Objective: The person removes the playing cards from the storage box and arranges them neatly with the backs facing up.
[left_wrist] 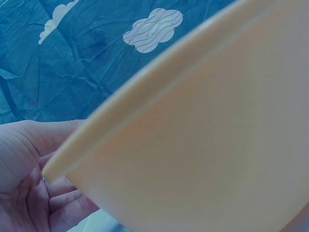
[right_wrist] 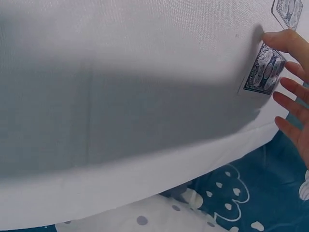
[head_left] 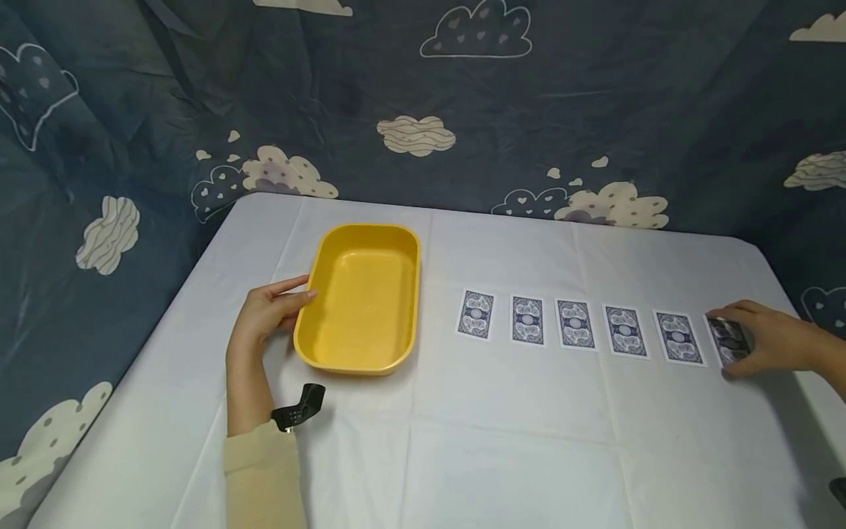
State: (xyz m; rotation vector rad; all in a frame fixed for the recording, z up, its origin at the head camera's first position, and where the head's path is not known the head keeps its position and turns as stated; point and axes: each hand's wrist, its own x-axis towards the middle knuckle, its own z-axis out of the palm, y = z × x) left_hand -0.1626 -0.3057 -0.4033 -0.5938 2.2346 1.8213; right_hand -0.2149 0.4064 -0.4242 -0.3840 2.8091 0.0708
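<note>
My left hand (head_left: pixel 267 312) holds a yellow tray (head_left: pixel 305 323) by its left rim. The thumb and fingers lie on either side of that rim in the left wrist view, where the tray's wall (left_wrist: pixel 193 145) fills much of the picture. At the far right my right hand (head_left: pixel 769 338) arches over the end playing card (head_left: pixel 725 339), which lies face down. In the right wrist view the thumb tip is at one corner of this card (right_wrist: pixel 264 72), and the spread fingers are along its other side. The hand partly covers the card in the head view.
Several more face-down cards (head_left: pixel 574 325) with blue patterned backs form a row between the tray and the right hand. A white cloth (head_left: pixel 515 433) covers the table. Behind it hangs a dark blue curtain (head_left: pixel 370 88) with cloud prints.
</note>
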